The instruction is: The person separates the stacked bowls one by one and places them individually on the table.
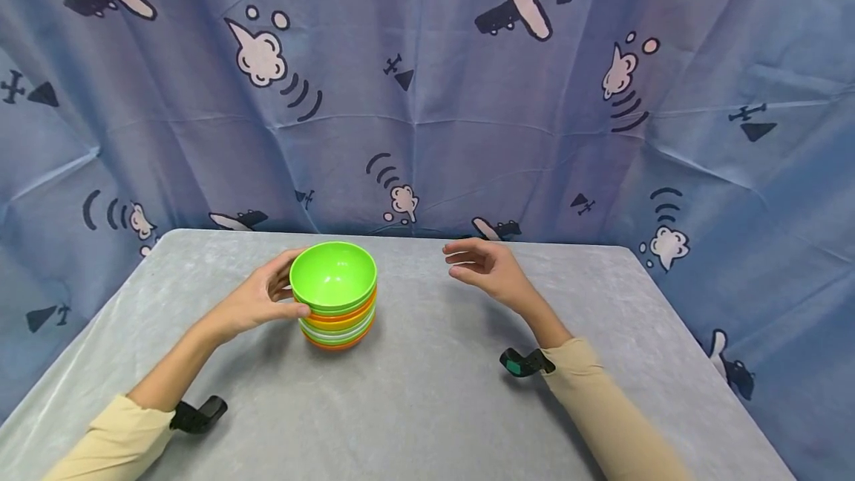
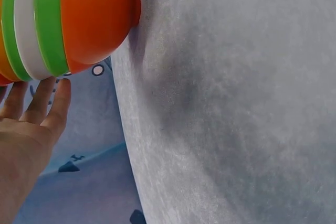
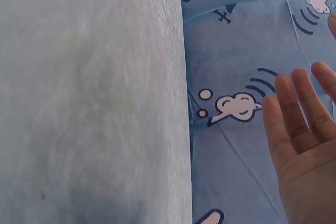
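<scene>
A stack of bowls [image 1: 337,326] in green, orange, yellow and white stands on the table, left of the middle, with a bright green bowl [image 1: 334,277] on top. My left hand [image 1: 267,295] holds the stack by its left side, the thumb at the front and the fingers towards the back. In the left wrist view, the fingers [image 2: 38,106] touch the bowls' sides near an orange bowl [image 2: 97,17] at the bottom. Off to the right, my right hand [image 1: 486,267] hovers above the table, holding nothing; its fingers [image 3: 296,114] are spread and lightly bent.
A grey cloth covers the table [image 1: 427,407]. Behind it hangs a blue curtain [image 1: 461,95] printed with planes and clouds. Each wrist wears a black device: the left one [image 1: 199,416] and the right one [image 1: 524,364].
</scene>
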The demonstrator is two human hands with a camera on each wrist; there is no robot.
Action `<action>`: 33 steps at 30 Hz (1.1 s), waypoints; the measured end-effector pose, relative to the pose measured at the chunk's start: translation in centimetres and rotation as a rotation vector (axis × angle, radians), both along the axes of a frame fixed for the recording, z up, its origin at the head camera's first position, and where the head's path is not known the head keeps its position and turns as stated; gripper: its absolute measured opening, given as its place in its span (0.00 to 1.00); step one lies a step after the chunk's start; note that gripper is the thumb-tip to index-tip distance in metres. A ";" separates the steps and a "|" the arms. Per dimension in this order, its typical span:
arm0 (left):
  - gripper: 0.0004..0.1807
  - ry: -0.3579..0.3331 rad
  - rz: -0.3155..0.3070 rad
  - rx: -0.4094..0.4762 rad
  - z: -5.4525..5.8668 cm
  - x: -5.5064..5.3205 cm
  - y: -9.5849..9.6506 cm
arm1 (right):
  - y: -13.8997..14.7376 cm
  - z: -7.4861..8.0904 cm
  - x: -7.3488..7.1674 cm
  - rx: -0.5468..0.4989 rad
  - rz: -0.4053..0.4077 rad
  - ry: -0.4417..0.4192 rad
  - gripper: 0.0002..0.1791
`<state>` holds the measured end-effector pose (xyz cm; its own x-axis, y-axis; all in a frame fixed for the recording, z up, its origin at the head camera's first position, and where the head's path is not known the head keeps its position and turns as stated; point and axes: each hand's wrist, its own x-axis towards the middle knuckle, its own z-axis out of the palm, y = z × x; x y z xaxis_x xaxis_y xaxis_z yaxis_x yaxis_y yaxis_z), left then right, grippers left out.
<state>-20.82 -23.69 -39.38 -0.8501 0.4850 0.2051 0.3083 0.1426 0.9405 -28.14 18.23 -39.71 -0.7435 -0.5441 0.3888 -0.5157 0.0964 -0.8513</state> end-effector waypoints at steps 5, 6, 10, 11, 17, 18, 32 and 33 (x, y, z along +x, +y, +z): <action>0.45 0.003 0.003 -0.006 -0.2 0.0 0.1 | -1.2 0.2 0.2 -0.004 0.013 -0.019 0.21; 0.46 0.000 0.002 -0.006 -0.2 0.0 0.1 | -1.4 0.3 0.2 -0.002 0.015 -0.020 0.21; 0.46 0.002 0.005 -0.004 -0.4 0.0 0.1 | -2.6 0.4 0.3 -0.006 0.036 -0.026 0.21; 0.46 0.002 0.005 -0.003 -0.4 0.1 0.1 | -2.9 0.4 0.3 -0.005 0.042 -0.029 0.21; 0.45 0.005 0.003 -0.002 -0.4 0.0 0.3 | -4.8 0.6 0.4 -0.012 0.073 -0.021 0.22; 0.45 0.006 0.003 -0.003 -0.4 0.0 0.3 | -5.1 0.6 0.4 -0.015 0.081 -0.013 0.23; 0.45 0.006 -0.020 0.006 -0.3 -0.3 0.3 | -8.2 0.7 0.4 0.002 0.177 0.037 0.32; 0.45 0.006 -0.019 0.006 -0.3 -0.3 0.3 | -8.4 0.7 0.4 0.008 0.185 0.029 0.34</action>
